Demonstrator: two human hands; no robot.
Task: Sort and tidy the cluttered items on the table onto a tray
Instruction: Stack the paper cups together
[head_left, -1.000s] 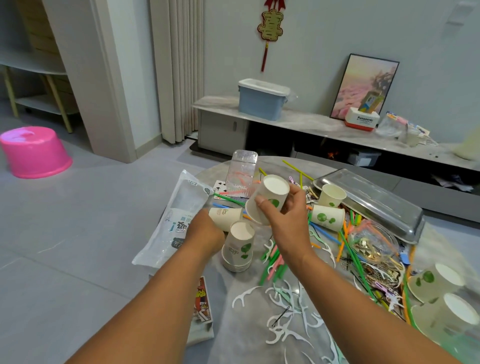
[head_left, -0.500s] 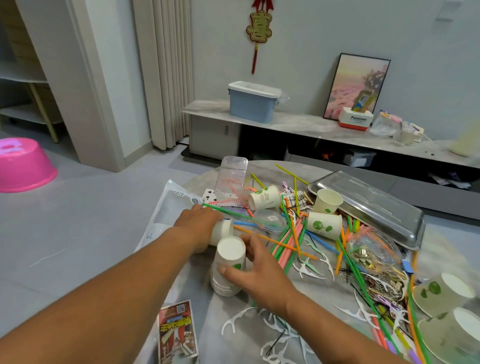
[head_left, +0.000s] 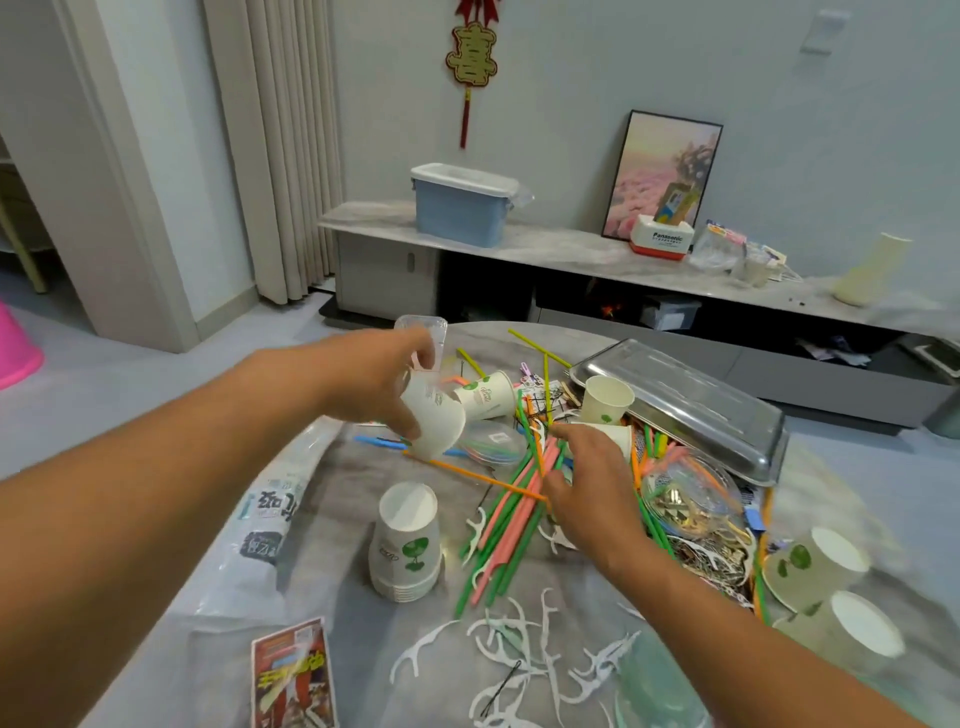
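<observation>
My left hand (head_left: 374, 379) grips a white paper cup (head_left: 439, 423) with a green leaf print, tilted above the table. Below it stands a stack of upturned paper cups (head_left: 408, 540). My right hand (head_left: 587, 483) reaches over the coloured straws (head_left: 511, 509), its fingers touching a paper cup lying on its side (head_left: 621, 436). Another cup (head_left: 605, 397) stands upright just behind, and one more lies on its side (head_left: 488, 395). The steel tray (head_left: 685, 410) lies at the back right, bottom up.
White floss picks (head_left: 524, 649) litter the front of the round table. Two cups (head_left: 815, 566) lie at the right edge. A clear bag of gold clips (head_left: 685, 499) lies beside the tray, a plastic package (head_left: 260, 519) lies left, and a card box (head_left: 293, 675) lies in front.
My left hand has lifted a cup off the table. My right hand has left the stack and moved right and back to the cup lying by the tray.
</observation>
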